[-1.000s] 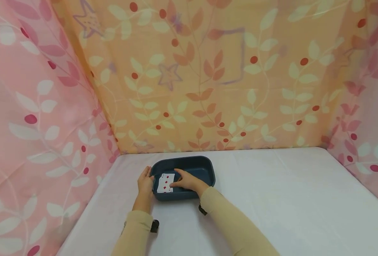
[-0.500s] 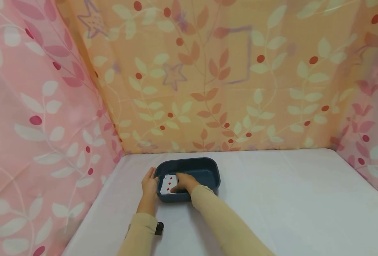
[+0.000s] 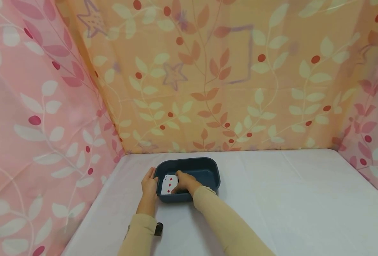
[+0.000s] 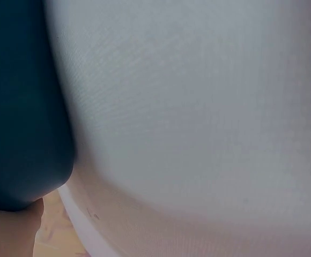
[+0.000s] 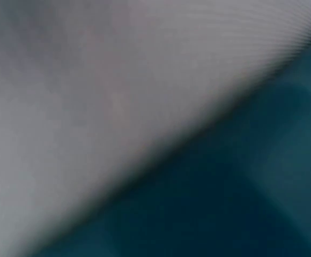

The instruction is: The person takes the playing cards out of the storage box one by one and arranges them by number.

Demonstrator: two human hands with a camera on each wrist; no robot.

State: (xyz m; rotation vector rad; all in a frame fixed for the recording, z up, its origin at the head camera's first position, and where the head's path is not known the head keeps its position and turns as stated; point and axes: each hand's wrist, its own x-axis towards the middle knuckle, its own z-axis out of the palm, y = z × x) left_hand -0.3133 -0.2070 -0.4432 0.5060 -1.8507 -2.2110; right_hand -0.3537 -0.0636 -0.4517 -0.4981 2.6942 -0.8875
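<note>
A dark blue rectangular tub (image 3: 208, 183) stands on the table. Inside its left end lie playing cards (image 3: 167, 186) in a stack, face up, red diamonds on the top one. My right hand (image 3: 186, 182) reaches over the near rim, with thumb and fingers at the right side of the stack, spread along the cards' length and gripping them. At the tub's left end my left hand (image 3: 149, 185) holds the wall, its thumb at the rim and fingers along the outside. The left wrist view has the tub's wall (image 4: 21, 96) with part of a finger (image 4: 10, 233) under it.
White cloth (image 3: 281, 199) covers the table around the tub. Behind it hangs an orange leaf-patterned curtain (image 3: 205, 81), with a pink one (image 3: 64, 142) at the left. Blurred in the right wrist view, the tub's side (image 5: 209, 203) runs diagonally beside the cloth.
My right hand has lowered onto the cards, and its thumb and fingers have closed in along their right side. The stack has turned slightly straighter. My left hand stays at the tub's end.
</note>
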